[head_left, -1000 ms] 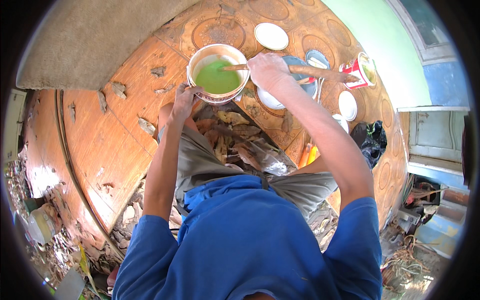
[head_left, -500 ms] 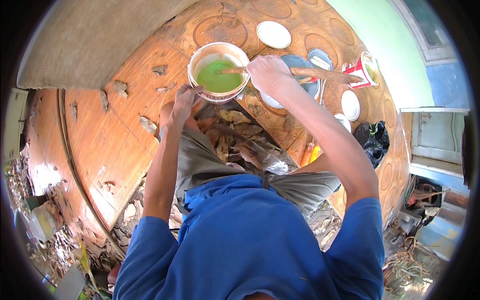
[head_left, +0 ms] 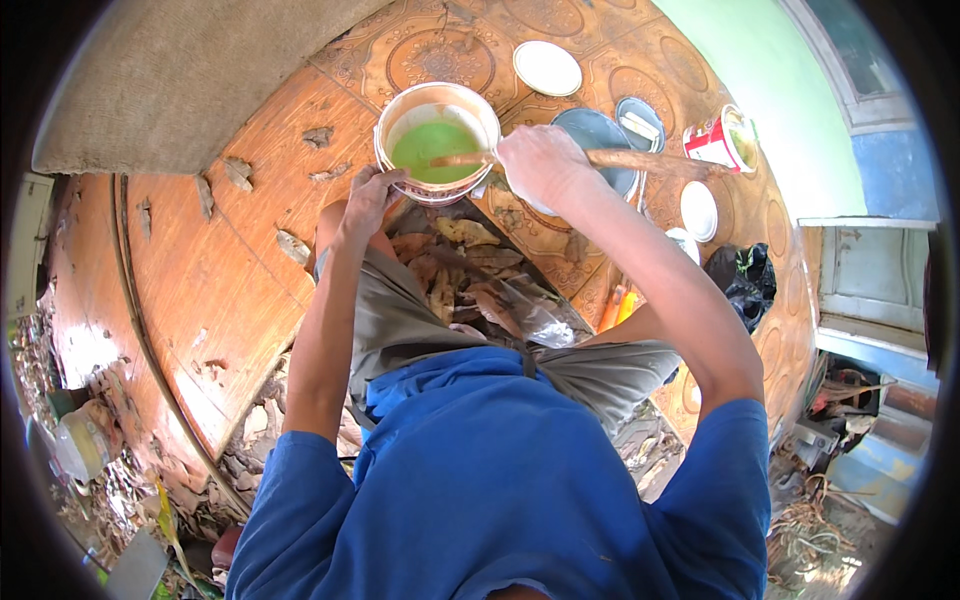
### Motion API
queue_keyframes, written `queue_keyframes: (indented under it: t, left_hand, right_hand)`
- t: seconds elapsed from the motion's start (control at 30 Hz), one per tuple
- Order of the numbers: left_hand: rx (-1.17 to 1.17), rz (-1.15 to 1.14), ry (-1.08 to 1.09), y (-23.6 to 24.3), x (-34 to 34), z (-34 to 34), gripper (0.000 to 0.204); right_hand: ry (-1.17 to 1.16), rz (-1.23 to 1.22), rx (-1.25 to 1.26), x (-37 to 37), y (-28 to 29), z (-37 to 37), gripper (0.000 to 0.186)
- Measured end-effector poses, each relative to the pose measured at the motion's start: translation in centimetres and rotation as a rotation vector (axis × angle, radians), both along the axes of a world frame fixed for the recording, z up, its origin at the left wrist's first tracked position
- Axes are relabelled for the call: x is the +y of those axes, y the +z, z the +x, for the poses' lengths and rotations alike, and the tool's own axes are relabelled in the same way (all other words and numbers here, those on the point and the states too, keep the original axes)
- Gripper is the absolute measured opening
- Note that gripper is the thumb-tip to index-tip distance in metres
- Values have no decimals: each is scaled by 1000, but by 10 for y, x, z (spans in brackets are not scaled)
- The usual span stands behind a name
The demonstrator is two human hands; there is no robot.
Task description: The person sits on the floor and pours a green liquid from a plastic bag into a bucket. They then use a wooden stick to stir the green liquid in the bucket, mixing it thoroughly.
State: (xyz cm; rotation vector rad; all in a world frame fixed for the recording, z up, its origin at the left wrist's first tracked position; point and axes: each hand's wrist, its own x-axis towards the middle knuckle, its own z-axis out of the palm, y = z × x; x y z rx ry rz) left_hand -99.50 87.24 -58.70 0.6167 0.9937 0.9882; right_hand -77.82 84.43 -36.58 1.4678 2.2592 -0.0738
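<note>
A white bucket stands on the tiled floor ahead of me, holding light green paint. My left hand grips its near-left rim, thumb on the edge and fingers curled round the outside. In my right hand, a long wooden stick is held fist-like just beyond the bucket's right side. Its left end lies in the paint, while the thicker right end sticks out over the tiles. Part of the stick is hidden inside my fist.
Right of the bucket are a grey-blue bucket, white lids, a red-and-white paint tub and a black plastic bag. Dry leaves lie below the floor edge near my legs. A pale green wall rises at right.
My right hand has shifted slightly, and the stick's paint end has moved toward me and a little left. My left hand stays on the bucket rim.
</note>
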Motion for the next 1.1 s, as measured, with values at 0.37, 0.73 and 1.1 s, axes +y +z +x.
queue_keyframes:
  t: [0.37, 0.73, 1.1]
  left_hand:
    - [26, -15, 14, 25, -6, 13, 30]
    - [12, 6, 11, 12, -5, 7, 35]
    - [-2, 0, 5, 12, -5, 5, 32]
  right_hand:
    - [-2, 125, -31, 33, 2, 1, 20]
    - [66, 19, -19, 23, 15, -20, 19]
    - [-51, -26, 3, 16, 27, 3, 17]
